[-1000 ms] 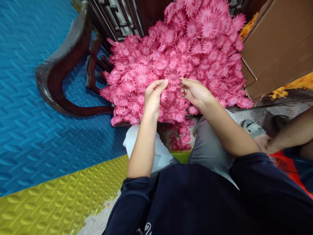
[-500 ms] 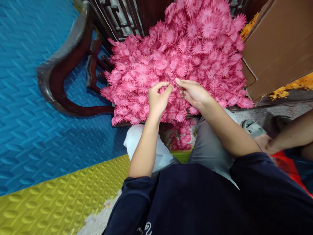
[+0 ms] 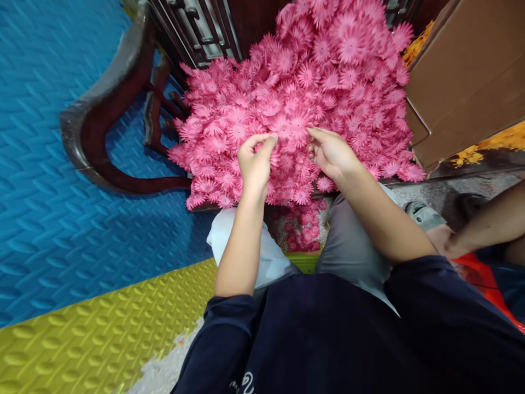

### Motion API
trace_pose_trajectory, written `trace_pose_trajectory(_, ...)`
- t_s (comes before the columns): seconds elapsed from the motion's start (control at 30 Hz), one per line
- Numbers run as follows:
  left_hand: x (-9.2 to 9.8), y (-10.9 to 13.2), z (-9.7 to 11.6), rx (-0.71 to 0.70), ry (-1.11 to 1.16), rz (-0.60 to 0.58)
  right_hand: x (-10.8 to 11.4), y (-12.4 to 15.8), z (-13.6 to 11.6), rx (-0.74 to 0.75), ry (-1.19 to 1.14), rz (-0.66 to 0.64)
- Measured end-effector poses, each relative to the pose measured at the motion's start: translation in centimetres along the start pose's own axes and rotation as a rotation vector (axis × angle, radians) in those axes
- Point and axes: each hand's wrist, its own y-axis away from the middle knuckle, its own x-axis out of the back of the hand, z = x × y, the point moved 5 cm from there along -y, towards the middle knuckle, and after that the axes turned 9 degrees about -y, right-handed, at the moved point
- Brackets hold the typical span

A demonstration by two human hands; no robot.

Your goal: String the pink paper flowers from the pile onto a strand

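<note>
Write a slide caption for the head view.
Left hand and right hand over a heap of pink flowers, a cardboard box to the right.

Left hand (image 3: 255,164): I see thumb and forefinger drawn together at pink petals (image 3: 283,130); grip unclear to me.
Right hand (image 3: 334,157): fingertips at a pink flower (image 3: 298,126); I can't tell if they hold it.
Pink heap (image 3: 356,93): between dark armrest (image 3: 88,134) and cardboard box (image 3: 467,82).
Floor mats: I have blue (image 3: 41,191) and yellow (image 3: 102,317) on my left.
</note>
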Motion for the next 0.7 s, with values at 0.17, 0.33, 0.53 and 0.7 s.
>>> trace_pose_trajectory(0.17, 1.4, -1.0, -0.7, -0.066, -0.07, 0.141, 0.2, -0.6, 0.6, 0.026, 0.014, -0.03)
trace_pose_trajectory(0.33, 3.2, -2.8, -3.6, 0.044, -0.002, 0.26, 1.2, -1.6, 0.6, 0.031, 0.027, 0.011)
trace_pose_trajectory(0.53, 1.7, -2.1, -3.7, 0.123, 0.149, 0.154, 0.5, -0.8, 0.8, -0.012, -0.004, -0.049)
trace_pose_trajectory(0.7, -0.7, 0.2, -0.4, -0.038, 0.037, -0.028, -0.2, -0.2, 1.2, 0.002, -0.014, -0.08)
